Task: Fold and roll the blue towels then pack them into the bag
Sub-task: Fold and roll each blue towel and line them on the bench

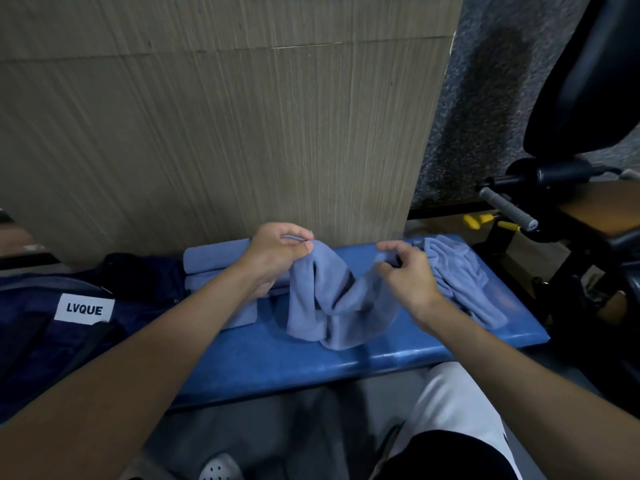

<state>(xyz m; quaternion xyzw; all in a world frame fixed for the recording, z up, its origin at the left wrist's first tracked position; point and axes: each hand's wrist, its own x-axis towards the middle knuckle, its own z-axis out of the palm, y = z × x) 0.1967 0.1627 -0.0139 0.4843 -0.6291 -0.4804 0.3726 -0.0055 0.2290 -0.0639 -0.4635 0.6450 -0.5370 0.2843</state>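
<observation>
limp blue terry towel [332, 306] hangs below the fingers, sagging onto blue padded bench [311, 362], long axis left-right | left hand [277, 254] grips one end | right hand [408, 275] pinches the other | navy fabric bag [69, 323] lies left of the left fingers, nearer that hand

Straight ahead, a beige wood-grain wall panel [225, 116] crossed by thin seams; to its right, a speckled grey wall [485, 98], dimly lit. Below, a glossy blue padded bench [294, 358] against the panel. At right, a black exercise machine [588, 81] with a grey grip handle [509, 209] and yellow pin [472, 221]. Underneath, grey floor [277, 438].
</observation>
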